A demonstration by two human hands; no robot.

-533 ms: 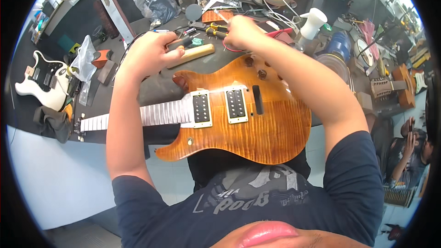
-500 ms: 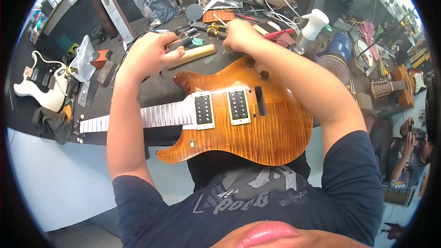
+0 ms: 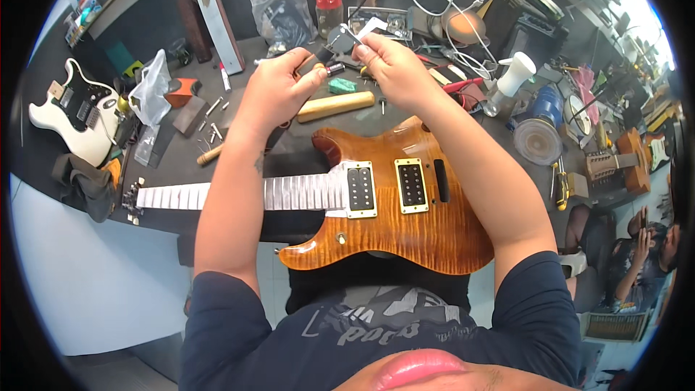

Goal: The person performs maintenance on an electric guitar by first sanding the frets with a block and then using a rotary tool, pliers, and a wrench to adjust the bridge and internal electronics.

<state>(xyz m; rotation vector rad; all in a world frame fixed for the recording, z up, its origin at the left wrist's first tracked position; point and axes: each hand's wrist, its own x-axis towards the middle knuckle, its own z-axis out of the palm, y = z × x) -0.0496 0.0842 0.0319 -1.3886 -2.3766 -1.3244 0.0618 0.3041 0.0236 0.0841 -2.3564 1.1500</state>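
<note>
Both my hands are raised close together over the bench, beyond a glossy amber electric guitar (image 3: 427, 235). Closed fingers of my left hand (image 3: 279, 87) grip a dark-handled tool (image 3: 323, 55); its exact kind does not show. My right hand (image 3: 387, 65) is pinched around a thin metallic piece (image 3: 352, 34), too small to name. Lying across the bench, the guitar has two black pickups (image 3: 412, 185) in cream frames and a light, masked-looking fretboard (image 3: 289, 192). My left forearm crosses above its neck. Below my hands lies a pale wooden handle (image 3: 334, 106) beside a green piece (image 3: 342, 85).
A white electric guitar (image 3: 83, 112) lies at the left. Behind stand a red-capped jar (image 3: 329, 3) and a clear plastic bag (image 3: 284, 11). To the right are a white heat-gun-like tool (image 3: 515, 72) and a blue round container (image 3: 536, 112). Another person (image 3: 641, 246) sits at far right.
My right hand has lifted from the tools behind the guitar with the thin piece, and my hands have come nearer each other. The whole view has shifted slightly.
</note>
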